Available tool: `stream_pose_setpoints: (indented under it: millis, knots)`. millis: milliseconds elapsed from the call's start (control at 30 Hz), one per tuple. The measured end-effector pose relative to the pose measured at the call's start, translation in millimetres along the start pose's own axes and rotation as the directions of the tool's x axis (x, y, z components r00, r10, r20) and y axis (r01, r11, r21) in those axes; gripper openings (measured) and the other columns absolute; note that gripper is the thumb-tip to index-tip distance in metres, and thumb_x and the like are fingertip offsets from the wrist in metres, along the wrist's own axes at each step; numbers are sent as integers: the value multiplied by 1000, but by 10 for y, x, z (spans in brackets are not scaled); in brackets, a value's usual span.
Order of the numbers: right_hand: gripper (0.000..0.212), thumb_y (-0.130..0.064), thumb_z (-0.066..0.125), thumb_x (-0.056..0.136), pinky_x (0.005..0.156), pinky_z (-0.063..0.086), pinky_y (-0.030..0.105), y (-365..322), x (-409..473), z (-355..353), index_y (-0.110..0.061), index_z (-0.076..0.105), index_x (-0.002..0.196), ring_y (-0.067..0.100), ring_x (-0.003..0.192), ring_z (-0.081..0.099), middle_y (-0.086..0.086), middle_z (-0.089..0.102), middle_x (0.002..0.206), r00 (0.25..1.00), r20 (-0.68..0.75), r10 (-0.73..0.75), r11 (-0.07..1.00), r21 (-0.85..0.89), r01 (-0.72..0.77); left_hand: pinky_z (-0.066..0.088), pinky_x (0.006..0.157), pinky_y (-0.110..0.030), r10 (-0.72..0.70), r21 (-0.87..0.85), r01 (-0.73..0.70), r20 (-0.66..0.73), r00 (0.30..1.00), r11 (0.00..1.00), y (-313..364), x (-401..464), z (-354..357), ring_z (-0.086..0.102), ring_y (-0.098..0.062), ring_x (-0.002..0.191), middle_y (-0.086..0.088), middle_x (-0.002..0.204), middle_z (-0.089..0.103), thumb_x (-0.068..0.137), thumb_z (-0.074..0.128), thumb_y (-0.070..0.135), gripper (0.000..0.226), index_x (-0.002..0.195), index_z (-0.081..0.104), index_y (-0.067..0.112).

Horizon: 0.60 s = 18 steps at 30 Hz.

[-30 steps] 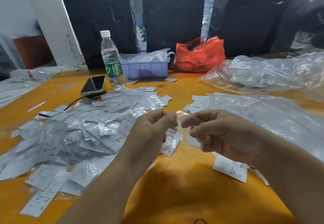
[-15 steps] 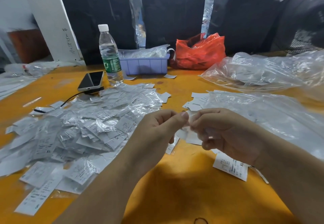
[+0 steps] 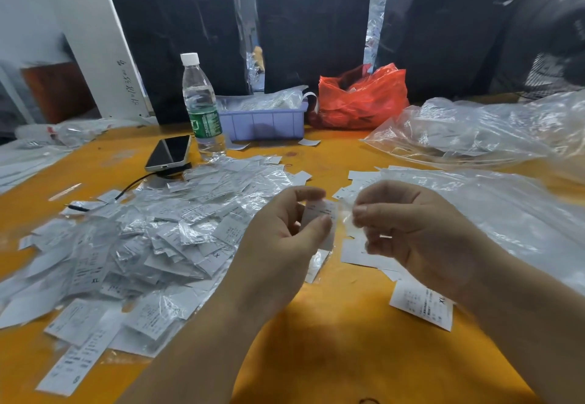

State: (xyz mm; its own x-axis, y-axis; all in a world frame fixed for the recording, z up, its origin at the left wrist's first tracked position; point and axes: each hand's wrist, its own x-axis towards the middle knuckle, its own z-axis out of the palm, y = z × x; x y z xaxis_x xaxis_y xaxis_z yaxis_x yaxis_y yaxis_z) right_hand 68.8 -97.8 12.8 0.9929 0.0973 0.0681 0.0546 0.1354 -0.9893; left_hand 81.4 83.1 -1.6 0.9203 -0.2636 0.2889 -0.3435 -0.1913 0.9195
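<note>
Above the orange table [image 3: 332, 340], my left hand [image 3: 281, 239] pinches a small white printed label [image 3: 321, 214] between thumb and forefinger. My right hand [image 3: 408, 229] is just to its right, fingers curled, pinching a small clear plastic sleeve [image 3: 346, 217] whose edge meets the label. A large heap of labels in clear sleeves [image 3: 142, 239] spreads over the table to the left. Loose white labels [image 3: 421, 307] lie under and beside my right hand.
A water bottle [image 3: 202, 109], a phone [image 3: 169, 153] on a cable, a lilac tray [image 3: 262, 122] and a red plastic bag [image 3: 361, 100] stand at the back. Large clear plastic bags [image 3: 490, 131] cover the right side. Black wrapped bundles [image 3: 310, 24] line the far edge.
My hands have drawn slightly apart. The left now holds a white label upright, where before both pinched the clear sleeve together. The view has tilted a little.
</note>
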Motion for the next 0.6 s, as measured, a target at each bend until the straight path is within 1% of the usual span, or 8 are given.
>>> stream_pose_setpoints:
  millis: [67,100,167,267,367,400,467,600]
  knots:
    - [6,-15,73,60,49,47,24,-10,21,-29,-18,73,65,11,52,52,3,61,61,998,-67,-3,999,43,6,48,57,-17,-4,-32,4,-6,1000,999,-7,12,-9,59,-1,63,10,79,67,93,65,20,39,123,52,41]
    - [6,-17,73,59,48,47,24,-17,26,-40,-18,74,65,10,51,52,2,60,60,996,-87,-3,998,59,9,48,58,-18,-5,-41,5,-7,1000,999,-5,19,-9,61,0,64,10,79,67,92,65,19,46,128,47,41]
    - [7,-18,74,59,48,46,24,-29,24,-43,-19,75,66,10,50,51,1,59,59,995,-101,-5,997,80,13,47,59,-17,-7,-34,6,-8,1000,999,12,16,-6,62,1,64,8,80,69,91,66,18,47,129,47,38]
    - [7,-19,74,61,48,46,24,-27,20,-38,-19,75,68,10,50,50,1,59,60,995,-100,-9,996,89,18,45,56,-11,23,-20,-23,2,1000,1000,25,10,0,59,3,59,9,80,71,91,66,15,22,110,65,27]
    - [12,-20,75,60,47,45,23,-26,22,-33,-16,74,71,10,50,49,2,58,60,995,-98,-1,994,107,12,43,53,-10,22,-40,-21,34,999,999,18,2,4,54,3,55,11,72,66,93,63,17,11,92,71,24]
    - [14,-21,75,60,47,45,23,-27,20,-33,-16,73,73,10,50,49,2,58,61,995,-96,5,993,116,6,42,53,-11,13,-53,-11,43,999,999,21,1,3,52,3,55,11,70,64,92,62,22,10,89,71,24]
    - [18,-22,75,61,47,45,23,-29,15,-22,-14,71,77,10,51,49,2,58,62,997,-82,16,994,113,-7,40,52,-15,-10,-72,14,53,999,997,26,3,0,49,-2,56,9,68,60,84,56,32,18,85,70,21]
    - [28,-26,75,60,53,48,25,-24,-2,3,-12,69,83,11,58,54,3,61,68,998,-53,33,995,96,-28,33,50,-22,-41,-34,43,71,997,998,19,6,7,41,-9,56,0,66,51,79,51,38,28,82,64,14]
